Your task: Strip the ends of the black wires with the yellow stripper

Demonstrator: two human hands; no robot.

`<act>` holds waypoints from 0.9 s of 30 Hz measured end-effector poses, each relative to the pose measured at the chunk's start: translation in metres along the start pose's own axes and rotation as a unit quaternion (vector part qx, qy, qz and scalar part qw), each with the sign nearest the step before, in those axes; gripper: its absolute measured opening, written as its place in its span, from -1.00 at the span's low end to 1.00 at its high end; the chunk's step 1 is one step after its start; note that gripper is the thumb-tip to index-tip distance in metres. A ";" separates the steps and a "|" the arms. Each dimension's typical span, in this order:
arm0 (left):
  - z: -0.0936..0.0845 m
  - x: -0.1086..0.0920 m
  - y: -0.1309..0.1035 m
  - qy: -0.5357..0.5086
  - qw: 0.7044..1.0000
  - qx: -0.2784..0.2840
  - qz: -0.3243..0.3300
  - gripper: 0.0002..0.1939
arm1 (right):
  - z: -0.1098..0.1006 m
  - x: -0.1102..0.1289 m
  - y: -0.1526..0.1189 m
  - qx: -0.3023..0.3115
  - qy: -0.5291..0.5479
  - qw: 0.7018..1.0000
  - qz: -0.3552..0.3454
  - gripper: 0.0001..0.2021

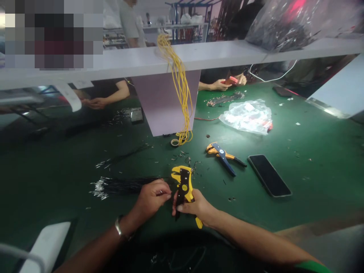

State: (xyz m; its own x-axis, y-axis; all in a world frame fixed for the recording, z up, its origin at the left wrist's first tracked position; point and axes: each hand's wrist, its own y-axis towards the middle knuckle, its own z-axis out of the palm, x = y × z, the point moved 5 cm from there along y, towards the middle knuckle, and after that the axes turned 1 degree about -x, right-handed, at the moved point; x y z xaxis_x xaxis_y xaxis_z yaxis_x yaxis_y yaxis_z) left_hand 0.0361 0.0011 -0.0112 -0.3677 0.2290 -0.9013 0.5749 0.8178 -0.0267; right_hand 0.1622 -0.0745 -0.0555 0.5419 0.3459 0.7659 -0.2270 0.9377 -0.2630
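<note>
My right hand (196, 206) is wrapped round the handles of a yellow and black wire stripper (184, 185), whose jaws point up and to the left. Just left of the tool, my left hand (155, 195) has its thumb and fingertips pinched together; what they hold is too small to make out. Behind that hand a bundle of black wires (127, 185) lies on the green table (222, 235), its pale ends fanned out at the left. Small dark scraps (186, 157) are scattered beyond the tool's jaws.
Orange and blue pliers (223, 153) and a phone (269, 175) lie at the right. Yellow wires (182, 87) hang from the white shelf (222, 53) near a tape roll (174, 142). A clear plastic bag (248, 115) lies behind. Another person's hands (222, 84) hold a red tool.
</note>
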 end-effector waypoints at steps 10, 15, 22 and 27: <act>0.011 -0.003 -0.002 0.044 0.997 0.064 0.022 -0.89 | -0.008 -0.005 0.004 -0.065 0.035 0.997 0.021 -0.64; 0.018 -0.012 -0.006 0.103 0.987 0.106 0.065 -0.84 | -0.012 -0.009 0.009 -0.074 0.035 0.996 0.019 -0.69; 0.028 -0.012 -0.017 0.298 0.935 0.118 0.155 -0.86 | -0.010 -0.011 0.009 -0.101 0.020 0.994 0.020 -0.77; 0.030 -0.012 -0.019 0.302 0.929 0.116 0.178 -0.80 | -0.007 -0.009 0.010 -0.089 0.038 0.995 0.018 -0.74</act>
State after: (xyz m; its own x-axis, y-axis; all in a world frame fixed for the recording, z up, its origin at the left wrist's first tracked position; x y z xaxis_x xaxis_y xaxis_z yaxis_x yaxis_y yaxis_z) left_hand 0.0516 -0.0330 -0.0131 -0.4266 0.7754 -0.4655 0.8550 0.5136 0.0720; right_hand 0.1610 -0.0682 -0.0687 0.5973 0.3737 0.7097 -0.1031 0.9133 -0.3941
